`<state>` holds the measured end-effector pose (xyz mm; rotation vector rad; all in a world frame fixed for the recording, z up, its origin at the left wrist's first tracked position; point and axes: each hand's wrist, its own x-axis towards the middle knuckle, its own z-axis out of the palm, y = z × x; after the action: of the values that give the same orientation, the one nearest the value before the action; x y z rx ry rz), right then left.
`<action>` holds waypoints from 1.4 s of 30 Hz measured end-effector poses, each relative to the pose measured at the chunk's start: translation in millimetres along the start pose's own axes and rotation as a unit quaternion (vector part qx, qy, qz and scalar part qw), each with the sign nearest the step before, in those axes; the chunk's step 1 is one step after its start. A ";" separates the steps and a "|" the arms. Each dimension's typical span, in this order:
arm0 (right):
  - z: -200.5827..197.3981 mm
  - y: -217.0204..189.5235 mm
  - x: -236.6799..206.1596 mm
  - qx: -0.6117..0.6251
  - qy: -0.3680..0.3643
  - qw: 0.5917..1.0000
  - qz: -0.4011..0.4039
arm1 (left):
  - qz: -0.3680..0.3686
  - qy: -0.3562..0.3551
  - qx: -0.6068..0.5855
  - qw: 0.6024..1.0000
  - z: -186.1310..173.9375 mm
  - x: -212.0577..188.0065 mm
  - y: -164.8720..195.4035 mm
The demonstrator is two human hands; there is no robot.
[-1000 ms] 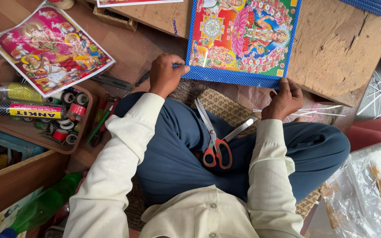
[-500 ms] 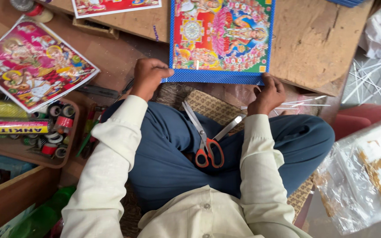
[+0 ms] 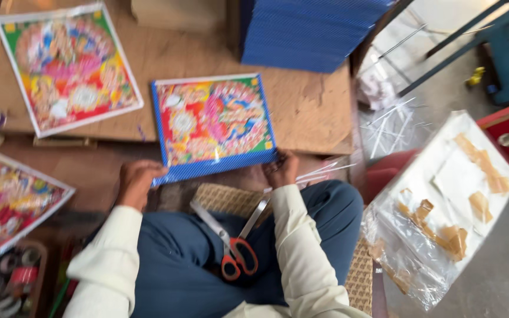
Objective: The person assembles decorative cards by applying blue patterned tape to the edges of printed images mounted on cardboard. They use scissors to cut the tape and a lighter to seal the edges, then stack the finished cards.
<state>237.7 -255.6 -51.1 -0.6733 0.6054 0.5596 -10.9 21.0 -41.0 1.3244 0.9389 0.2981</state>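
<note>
We grip the blue-backed print (image 3: 214, 126) at its near corners, left hand (image 3: 138, 179) and right hand (image 3: 282, 169) both closed on it; keep it flat and square on the board (image 3: 313, 112).

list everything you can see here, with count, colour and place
blue-backed board with colourful printed picture: 1, red, yellow and blue, on the wooden board, near edge held by both hands
colourful white-bordered print: 1, far left on the board
second colourful print: 1, pink and yellow, at left edge
wooden board: 1, brown, in front of the person
stack of blue sheets: 1, top centre
orange-handled scissors: 1, open, on the lap
clear plastic sheet with tan tape pieces: 1, at right
tape rolls in a tray: several, bottom left, blurred
thin white sticks: several, right of the board
left hand: on the board's near left corner
right hand: on its near right corner
</note>
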 end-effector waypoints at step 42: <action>77.9 203.7 -115.3 -0.273 -0.054 0.933 -0.229 | 0.096 -0.067 -0.014 0.993 21.4 1.6 -6.8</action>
<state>52.0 -99.4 -6.4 -1.2623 0.1643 0.3168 3.4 5.5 -48.8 1.3930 0.6937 0.3646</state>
